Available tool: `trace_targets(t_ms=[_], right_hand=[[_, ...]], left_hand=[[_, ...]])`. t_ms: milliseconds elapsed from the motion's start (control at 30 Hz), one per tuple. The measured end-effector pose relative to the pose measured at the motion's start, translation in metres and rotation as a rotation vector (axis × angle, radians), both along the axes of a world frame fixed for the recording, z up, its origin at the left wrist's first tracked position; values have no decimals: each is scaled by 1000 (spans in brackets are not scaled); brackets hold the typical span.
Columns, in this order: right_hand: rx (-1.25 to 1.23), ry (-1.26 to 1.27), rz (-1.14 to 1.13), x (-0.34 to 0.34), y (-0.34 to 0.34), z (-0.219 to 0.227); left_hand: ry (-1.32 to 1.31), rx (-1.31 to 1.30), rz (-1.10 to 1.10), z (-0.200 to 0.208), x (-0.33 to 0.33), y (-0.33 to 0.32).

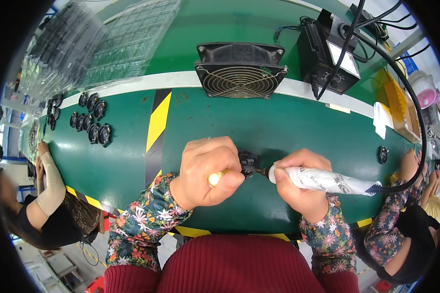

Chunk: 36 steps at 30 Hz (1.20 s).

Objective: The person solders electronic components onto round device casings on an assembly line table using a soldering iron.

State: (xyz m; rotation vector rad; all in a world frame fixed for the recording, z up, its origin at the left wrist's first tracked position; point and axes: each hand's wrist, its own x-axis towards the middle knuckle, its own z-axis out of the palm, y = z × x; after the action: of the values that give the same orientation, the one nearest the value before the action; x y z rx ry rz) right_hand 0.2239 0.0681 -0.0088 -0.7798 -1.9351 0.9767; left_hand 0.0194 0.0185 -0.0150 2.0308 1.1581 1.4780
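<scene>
From afar I judge this as soldering, with the left hand curled round a yellow stick, the right hand gripping the wrapped iron, its tip at the black part between them, the next move calling for steady contact.

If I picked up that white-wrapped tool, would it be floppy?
The tool is probably stiff: it lies straight in the right hand. Its black cable likely bends yet feels springy, since it arcs smoothly. The wrap might crinkle a little, because it looks wrinkled.
</scene>
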Motion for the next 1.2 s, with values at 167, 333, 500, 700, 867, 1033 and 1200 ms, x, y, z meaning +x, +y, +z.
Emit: trace_targets(t_ms=[167, 333, 500, 700, 867, 1033, 1200], right_hand=[[16, 50, -42, 5, 0, 1], [38, 115, -117, 17, 2, 4], [111, 153, -207, 27, 3, 2], [155, 340, -355, 27, 4, -1], [89, 338, -340, 27, 4, -6], [17, 281, -298, 26, -2, -5], [74, 235, -281, 20, -4, -3]], left_hand=[[24, 270, 157, 10, -14, 0], [580, -159, 120, 8, -20, -19], [747, -212, 21, -8, 7, -17], [703, -31, -132, -5, 85, -18], [853, -148, 78, -7, 28, -23], [772, -347, 1119, -1, -92, -47], [863, -458, 1395, -12, -151, -76]])
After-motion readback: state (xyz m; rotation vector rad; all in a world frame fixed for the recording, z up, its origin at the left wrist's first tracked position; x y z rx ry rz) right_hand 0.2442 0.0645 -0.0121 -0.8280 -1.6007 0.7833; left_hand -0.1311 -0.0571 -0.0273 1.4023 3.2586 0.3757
